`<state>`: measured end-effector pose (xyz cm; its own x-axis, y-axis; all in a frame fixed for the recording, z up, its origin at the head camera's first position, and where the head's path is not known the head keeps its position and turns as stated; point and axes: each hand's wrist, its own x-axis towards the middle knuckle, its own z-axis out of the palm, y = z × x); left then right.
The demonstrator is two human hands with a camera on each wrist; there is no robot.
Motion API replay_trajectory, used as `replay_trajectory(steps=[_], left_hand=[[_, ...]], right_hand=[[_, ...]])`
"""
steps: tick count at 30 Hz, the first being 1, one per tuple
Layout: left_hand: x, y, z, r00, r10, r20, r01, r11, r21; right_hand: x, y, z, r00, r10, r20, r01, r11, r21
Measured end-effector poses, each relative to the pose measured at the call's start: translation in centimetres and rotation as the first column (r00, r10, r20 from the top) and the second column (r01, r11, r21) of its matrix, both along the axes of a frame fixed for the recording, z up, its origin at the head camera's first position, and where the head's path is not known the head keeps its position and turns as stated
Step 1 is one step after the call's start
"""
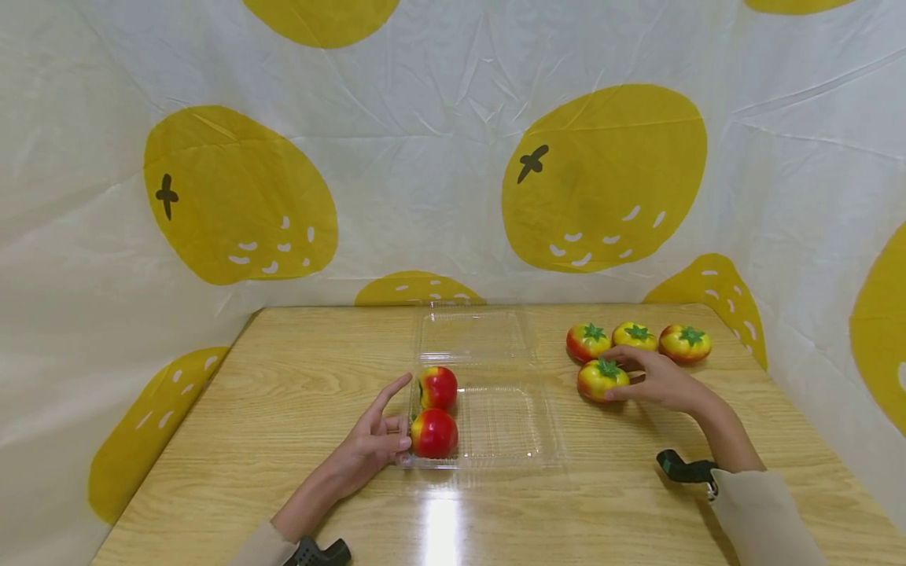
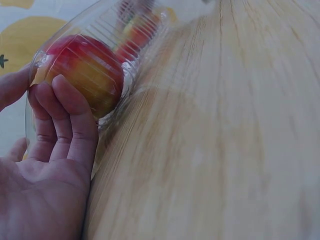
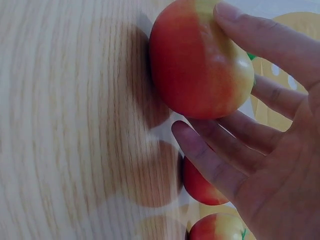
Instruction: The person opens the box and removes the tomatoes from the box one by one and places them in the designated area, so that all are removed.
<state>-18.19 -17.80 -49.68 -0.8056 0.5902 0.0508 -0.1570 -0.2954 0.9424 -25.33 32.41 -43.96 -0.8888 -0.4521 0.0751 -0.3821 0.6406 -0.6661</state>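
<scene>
An open clear clamshell box (image 1: 504, 428) lies mid-table with its lid (image 1: 474, 334) folded back. Two red tomatoes (image 1: 434, 433) (image 1: 438, 387) sit along the box's left side. My left hand (image 1: 402, 418) rests against the outside of that left wall, its fingers (image 2: 65, 117) touching the plastic beside the near tomato (image 2: 87, 70). To the right of the box, my right hand (image 1: 626, 376) grips a yellow-red tomato (image 1: 600, 381) that sits on the wood. In the right wrist view that tomato (image 3: 195, 65) lies between the thumb and the fingers (image 3: 210, 160).
Three more tomatoes (image 1: 587, 341) (image 1: 635, 336) (image 1: 685, 343) stand in a row behind the right hand, two of them visible past the fingers (image 3: 200, 186) (image 3: 215, 228). A white cloth with yellow fruit prints (image 1: 602, 181) walls the wooden table (image 1: 283, 393) on three sides.
</scene>
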Motion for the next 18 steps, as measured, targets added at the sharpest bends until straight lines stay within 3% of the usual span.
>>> replay_trajectory(steps=[18], left_hand=[[-0.1, 0.0, -0.2, 1.0, 0.014, -0.002, -0.014, 1.0, -0.015]], right_hand=[[0.6, 0.1, 1.2, 1.0, 0.009, 0.022, -0.009, 1.0, -0.028]])
